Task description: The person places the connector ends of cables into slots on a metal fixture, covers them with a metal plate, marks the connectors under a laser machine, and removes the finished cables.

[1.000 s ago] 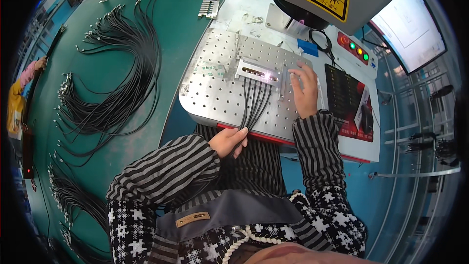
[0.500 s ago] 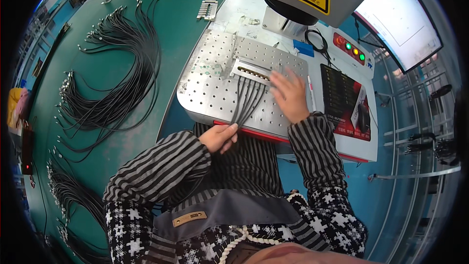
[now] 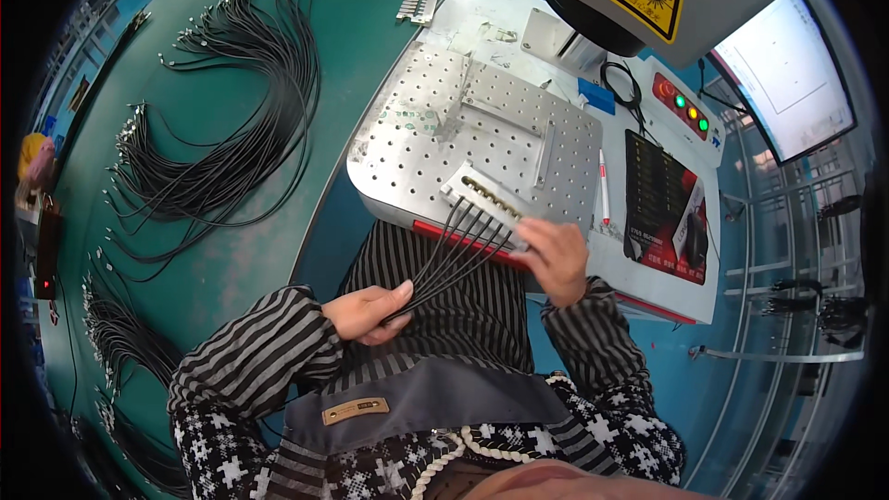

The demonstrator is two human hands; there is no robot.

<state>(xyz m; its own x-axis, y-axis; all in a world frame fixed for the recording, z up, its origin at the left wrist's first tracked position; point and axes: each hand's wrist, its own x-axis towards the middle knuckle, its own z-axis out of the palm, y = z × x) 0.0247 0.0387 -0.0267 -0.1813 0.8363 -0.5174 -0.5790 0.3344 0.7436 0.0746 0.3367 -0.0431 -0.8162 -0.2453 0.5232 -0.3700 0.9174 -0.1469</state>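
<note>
My left hand is closed round several thin black cables in front of the machine, over my lap. Their far ends run into a slotted metal holder, where a row of brass-coloured ends shows in the slot. The holder lies slanted at the front edge of the perforated metal plate; I cannot tell whether it touches the plate. My right hand grips the holder's right end between thumb and fingers, which partly hide that end.
Metal stop bars form a corner on the plate. A laser head overhangs the back right. A red-white pen, a mouse and a button panel lie rightward. Cable bundles and another slotted holder rest on the green table.
The holder has come away from the stop bars toward me, with the cables. My right hand, blurred above its right end before, now grips it. My left hand has moved nearer and leftward.
</note>
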